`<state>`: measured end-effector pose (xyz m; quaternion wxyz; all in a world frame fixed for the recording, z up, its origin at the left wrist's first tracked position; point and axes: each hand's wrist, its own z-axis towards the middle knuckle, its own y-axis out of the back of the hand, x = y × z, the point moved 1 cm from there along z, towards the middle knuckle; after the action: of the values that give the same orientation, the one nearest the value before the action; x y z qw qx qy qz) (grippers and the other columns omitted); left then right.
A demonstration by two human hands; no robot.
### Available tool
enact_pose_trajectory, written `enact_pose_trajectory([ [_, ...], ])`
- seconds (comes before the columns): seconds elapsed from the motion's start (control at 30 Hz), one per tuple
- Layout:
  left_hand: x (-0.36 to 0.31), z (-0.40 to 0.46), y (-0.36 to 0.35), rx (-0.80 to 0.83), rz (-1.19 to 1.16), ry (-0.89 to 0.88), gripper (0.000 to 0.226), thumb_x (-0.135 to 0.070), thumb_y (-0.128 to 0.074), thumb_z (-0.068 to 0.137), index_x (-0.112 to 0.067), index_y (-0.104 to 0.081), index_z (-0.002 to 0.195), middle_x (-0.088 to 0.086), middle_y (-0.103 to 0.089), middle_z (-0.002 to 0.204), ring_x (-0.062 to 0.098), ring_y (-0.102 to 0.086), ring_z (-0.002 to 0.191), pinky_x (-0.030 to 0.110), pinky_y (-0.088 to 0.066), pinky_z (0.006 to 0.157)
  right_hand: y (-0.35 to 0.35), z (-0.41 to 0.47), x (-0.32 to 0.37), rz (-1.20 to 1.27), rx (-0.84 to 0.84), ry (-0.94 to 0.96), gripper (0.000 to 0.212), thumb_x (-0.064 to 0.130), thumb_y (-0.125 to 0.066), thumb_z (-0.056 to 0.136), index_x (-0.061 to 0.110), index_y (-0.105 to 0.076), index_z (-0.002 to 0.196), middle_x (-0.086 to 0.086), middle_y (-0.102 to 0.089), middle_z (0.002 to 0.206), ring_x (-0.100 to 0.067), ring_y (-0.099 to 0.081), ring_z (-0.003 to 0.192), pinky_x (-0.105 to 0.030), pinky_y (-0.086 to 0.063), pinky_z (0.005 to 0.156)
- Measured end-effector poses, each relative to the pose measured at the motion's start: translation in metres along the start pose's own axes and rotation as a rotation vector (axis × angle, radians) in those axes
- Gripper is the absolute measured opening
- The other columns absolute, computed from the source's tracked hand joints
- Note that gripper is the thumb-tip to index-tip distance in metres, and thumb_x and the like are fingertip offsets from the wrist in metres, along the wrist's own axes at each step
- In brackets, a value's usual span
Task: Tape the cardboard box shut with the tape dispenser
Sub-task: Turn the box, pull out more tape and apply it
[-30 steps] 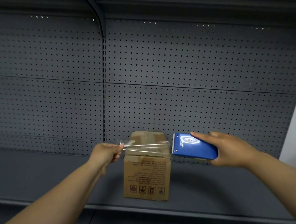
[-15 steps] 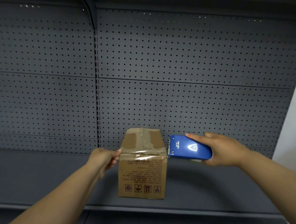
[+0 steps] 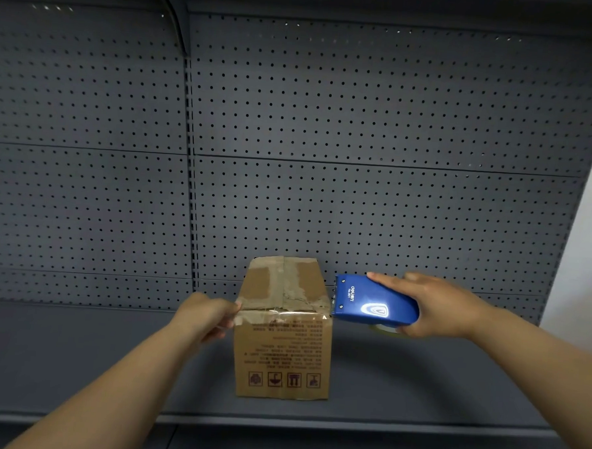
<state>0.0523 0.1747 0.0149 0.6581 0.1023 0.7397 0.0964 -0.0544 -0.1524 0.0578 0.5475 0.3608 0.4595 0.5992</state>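
A brown cardboard box (image 3: 282,354) stands on the dark shelf, its flaps down and old tape marks across its top. A strip of clear tape (image 3: 283,314) runs along the box's upper front edge. My left hand (image 3: 207,317) pinches the tape's free end at the box's left top corner. My right hand (image 3: 434,305) grips the blue tape dispenser (image 3: 373,300), whose toothed end sits against the box's right top corner.
The shelf board (image 3: 434,379) carries only the box, and its front lip (image 3: 345,426) runs below it. A grey pegboard wall (image 3: 359,159) rises right behind. A white wall (image 3: 588,239) shows at the far right.
The tape stretched in the air between my hands has come down onto the box's top front edge. Both hands moved in against the box's corners, the dispenser dropping and tilting.
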Motion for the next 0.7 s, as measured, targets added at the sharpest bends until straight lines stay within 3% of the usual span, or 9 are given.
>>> enact_pose_trajectory([
  [0.13, -0.003, 0.001, 0.003, -0.013, 0.137, 0.003, 0.036, -0.033, -0.071, 0.077, 0.001, -0.060, 0.078, 0.013, -0.063, 0.068, 0.023, -0.054, 0.056, 0.027, -0.042, 0.057, -0.002, 0.000, -0.002, 0.015, -0.010, -0.004, 0.085, 0.068, -0.060, 0.069, 0.067, 0.003, 0.127, 0.008, -0.047, 0.096, -0.008, -0.046, 0.086, -0.021, -0.037, 0.069],
  [0.27, -0.008, -0.002, 0.012, -0.016, 0.437, 0.007, 0.093, -0.062, -0.068, 0.066, -0.003, -0.035, 0.129, 0.017, -0.054, 0.121, 0.030, -0.060, 0.096, 0.034, -0.051, 0.068, -0.005, -0.001, -0.003, 0.007, -0.016, 0.003, 0.085, 0.069, -0.060, 0.068, 0.068, 0.002, 0.126, 0.008, -0.047, 0.095, -0.008, -0.046, 0.087, -0.020, -0.037, 0.070],
  [0.33, -0.016, -0.004, 0.009, -0.193, 0.869, -0.235, 0.083, -0.064, -0.057, 0.072, -0.010, -0.035, 0.131, 0.011, -0.049, 0.130, 0.029, -0.053, 0.112, 0.039, -0.048, 0.084, -0.006, 0.000, -0.002, -0.005, -0.004, 0.001, 0.085, 0.068, -0.059, 0.069, 0.064, -0.002, 0.132, 0.009, -0.047, 0.099, -0.008, -0.046, 0.090, -0.020, -0.036, 0.071],
  [0.4, -0.029, -0.012, -0.008, -0.289, 1.102, -0.692, 0.062, -0.053, -0.047, 0.083, -0.019, -0.037, 0.134, 0.004, -0.045, 0.139, 0.023, -0.045, 0.124, 0.039, -0.036, 0.105, -0.007, 0.002, -0.001, -0.013, 0.005, 0.008, 0.085, 0.068, -0.059, 0.070, 0.063, -0.002, 0.133, 0.009, -0.047, 0.101, -0.008, -0.046, 0.093, -0.021, -0.036, 0.071],
  [0.47, -0.037, -0.018, -0.029, -0.117, 1.084, -0.975, 0.053, -0.046, -0.031, 0.092, -0.029, -0.028, 0.143, -0.004, -0.026, 0.154, 0.015, -0.026, 0.140, 0.034, -0.008, 0.117, -0.008, 0.003, -0.002, -0.005, 0.012, 0.010, 0.086, 0.068, -0.060, 0.070, 0.063, -0.002, 0.133, 0.009, -0.047, 0.100, -0.008, -0.045, 0.092, -0.021, -0.037, 0.071],
  [0.53, -0.036, -0.020, -0.049, 0.082, 1.112, -1.006, 0.060, -0.057, -0.005, 0.088, -0.040, -0.010, 0.145, -0.010, -0.009, 0.157, 0.012, -0.009, 0.145, 0.032, 0.006, 0.115, -0.008, 0.004, -0.005, 0.011, 0.032, 0.007, 0.086, 0.068, -0.060, 0.069, 0.066, 0.000, 0.130, 0.011, -0.046, 0.099, -0.007, -0.044, 0.091, -0.022, -0.040, 0.073],
  [0.6, -0.030, -0.015, -0.061, 0.167, 1.165, -0.964, 0.073, -0.064, 0.012, 0.074, -0.045, 0.001, 0.143, -0.011, -0.005, 0.157, 0.014, -0.004, 0.145, 0.036, 0.004, 0.117, -0.008, 0.003, -0.005, 0.024, 0.050, 0.003, 0.086, 0.069, -0.060, 0.068, 0.069, 0.002, 0.127, 0.013, -0.044, 0.096, -0.007, -0.044, 0.090, -0.023, -0.044, 0.077],
  [0.7, -0.018, -0.004, -0.069, 0.135, 1.188, -0.951, 0.076, -0.065, 0.017, 0.069, -0.050, 0.001, 0.142, -0.011, -0.015, 0.156, 0.019, -0.020, 0.143, 0.041, -0.023, 0.114, -0.009, 0.003, -0.008, 0.029, 0.086, -0.008, 0.087, 0.066, -0.061, 0.069, 0.067, 0.000, 0.130, 0.013, -0.043, 0.097, -0.007, -0.046, 0.088, -0.023, -0.044, 0.077],
])
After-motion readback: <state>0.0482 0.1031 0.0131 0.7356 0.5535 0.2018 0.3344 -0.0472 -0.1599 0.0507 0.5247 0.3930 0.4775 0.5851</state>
